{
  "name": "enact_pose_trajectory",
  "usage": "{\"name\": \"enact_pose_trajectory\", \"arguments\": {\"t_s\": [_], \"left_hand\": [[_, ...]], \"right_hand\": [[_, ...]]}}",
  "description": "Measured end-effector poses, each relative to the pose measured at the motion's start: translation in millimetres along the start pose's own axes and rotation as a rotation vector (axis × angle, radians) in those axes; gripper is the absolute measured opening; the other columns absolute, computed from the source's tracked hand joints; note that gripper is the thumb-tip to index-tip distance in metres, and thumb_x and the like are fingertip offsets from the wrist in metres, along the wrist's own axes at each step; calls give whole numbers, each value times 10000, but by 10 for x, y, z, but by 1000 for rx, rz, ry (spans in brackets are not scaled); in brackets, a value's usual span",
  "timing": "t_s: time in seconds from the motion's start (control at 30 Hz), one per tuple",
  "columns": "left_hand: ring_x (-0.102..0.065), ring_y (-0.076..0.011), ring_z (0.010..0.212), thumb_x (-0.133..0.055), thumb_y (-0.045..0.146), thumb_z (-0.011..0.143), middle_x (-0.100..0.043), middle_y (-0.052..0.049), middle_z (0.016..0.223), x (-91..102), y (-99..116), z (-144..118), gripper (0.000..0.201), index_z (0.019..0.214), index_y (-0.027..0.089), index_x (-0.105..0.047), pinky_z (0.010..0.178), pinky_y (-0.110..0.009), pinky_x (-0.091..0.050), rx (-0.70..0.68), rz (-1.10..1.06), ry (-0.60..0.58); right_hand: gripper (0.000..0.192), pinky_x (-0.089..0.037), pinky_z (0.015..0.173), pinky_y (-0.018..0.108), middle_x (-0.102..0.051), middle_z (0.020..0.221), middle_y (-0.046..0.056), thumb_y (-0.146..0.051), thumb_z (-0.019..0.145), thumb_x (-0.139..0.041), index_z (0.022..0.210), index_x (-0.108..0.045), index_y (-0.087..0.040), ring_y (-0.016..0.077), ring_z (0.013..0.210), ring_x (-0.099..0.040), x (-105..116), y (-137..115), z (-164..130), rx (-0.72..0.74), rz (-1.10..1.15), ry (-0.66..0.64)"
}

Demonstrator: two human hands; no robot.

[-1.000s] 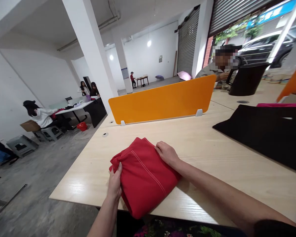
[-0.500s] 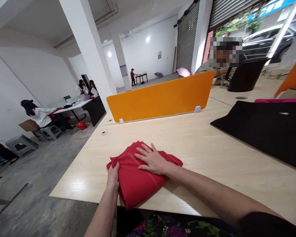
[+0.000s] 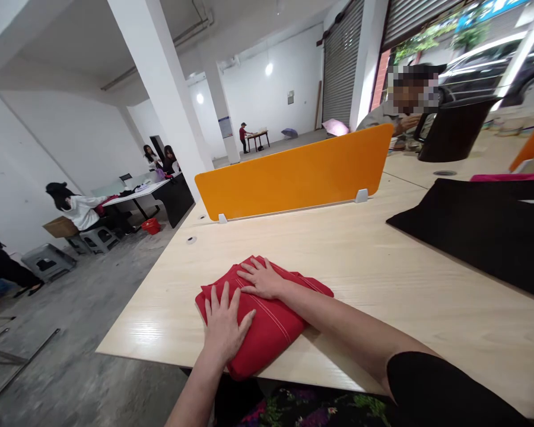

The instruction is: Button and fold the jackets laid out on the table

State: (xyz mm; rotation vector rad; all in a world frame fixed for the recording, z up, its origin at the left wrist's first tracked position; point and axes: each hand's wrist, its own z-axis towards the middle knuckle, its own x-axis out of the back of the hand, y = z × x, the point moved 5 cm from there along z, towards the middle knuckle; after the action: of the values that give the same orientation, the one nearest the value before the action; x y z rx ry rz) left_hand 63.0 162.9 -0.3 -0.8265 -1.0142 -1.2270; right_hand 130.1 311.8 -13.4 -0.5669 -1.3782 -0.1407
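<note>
Fingers spread and flat, the left hand [image 3: 225,325] presses down on the near part of a folded red garment [image 3: 267,323], palm against the cloth and gripping nothing. Just beyond it the right hand [image 3: 260,279] lies on the same bundle, fingers apart and flat too, near a line of white stitching. The garment rests close to the near left corner of a pale wooden table [image 3: 374,267]. Farther right on the table lies a black cloth [image 3: 480,228], well apart from the red one. An orange divider panel [image 3: 293,175] stands upright across the table behind. Beyond it a person [image 3: 394,115] sits beside a dark chair back [image 3: 454,127].
</note>
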Motion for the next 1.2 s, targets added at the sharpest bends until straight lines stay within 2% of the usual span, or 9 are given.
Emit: {"name": "enact_pose_trajectory", "arguments": {"t_s": [0.17,0.33,0.5,0.7,0.83,0.9,1.0,1.1,1.2], "left_hand": [[-198,-409,1401,-481,511,868,-306,-73,1524,-393,-200,13,593,1413,288,-411,1086,-653,-190,88,80,-161],[-208,-363,1410,-402,475,910,-317,-62,1524,-164,-189,-38,533,1394,255,-444,1091,-627,-227,135,-83,-309],[-222,-272,1419,-332,388,950,-320,-28,1527,113,4,-296,458,1388,306,-439,1125,-553,-246,-57,-191,-151],[-259,-271,1407,-326,342,954,-397,2,1485,-216,66,-522,434,1370,389,-439,1112,-573,-260,-119,-243,-214],[-261,-235,1407,-354,360,945,-423,-18,1470,-213,50,-563,409,1323,328,-509,1149,-531,-190,-68,-407,-183],[-319,-218,1380,-395,373,930,-435,-70,1456,-133,-61,-573,412,1303,253,-524,1149,-466,-231,41,-519,-48],[-476,-246,1258,-474,397,889,-517,-170,1346,-45,-402,-609,462,1280,153,-503,1062,-432,-372,405,-587,197],[-603,-278,1063,-609,415,797,-617,-192,1169,-133,-633,-589,532,1230,121,-515,934,-432,-463,679,-660,172],[-584,-284,1104,-747,391,670,-617,-180,1191,-262,-649,-486,657,1227,132,-513,966,-413,-435,740,-831,175]], "right_hand": [[712,-1,1110,602,-150,1579,51,-672,903,-259,1496,-250,-278,362,1431,-29,-201,91,54,-9,53,-58],[636,-84,1127,550,-225,1558,86,-589,914,-364,1456,-363,-255,319,1426,-133,28,32,7,1,94,-122],[563,-150,1089,609,-375,1489,92,-587,925,-337,1372,-489,-280,320,1384,-257,236,4,-383,15,104,-31],[685,-69,1103,620,-290,1531,90,-665,903,-285,1441,-394,-254,354,1413,-169,-96,7,-721,25,-5,-18],[613,-99,1115,583,-353,1504,77,-608,918,-333,1405,-451,-254,337,1392,-238,-132,38,-724,17,-27,37],[563,-117,1110,589,-367,1496,81,-562,924,-357,1374,-484,-248,333,1385,-257,-55,170,-762,-33,-13,120],[585,-260,1060,579,-424,1448,141,-556,899,-391,1332,-511,-182,352,1331,-354,110,573,-871,-261,45,236],[701,-454,900,487,-613,1223,182,-654,782,-506,1245,-568,-132,357,1098,-575,142,939,-963,-493,160,111],[679,-510,776,437,-694,1035,140,-682,627,-646,1078,-654,-174,340,929,-644,105,986,-993,-505,240,7]]}}
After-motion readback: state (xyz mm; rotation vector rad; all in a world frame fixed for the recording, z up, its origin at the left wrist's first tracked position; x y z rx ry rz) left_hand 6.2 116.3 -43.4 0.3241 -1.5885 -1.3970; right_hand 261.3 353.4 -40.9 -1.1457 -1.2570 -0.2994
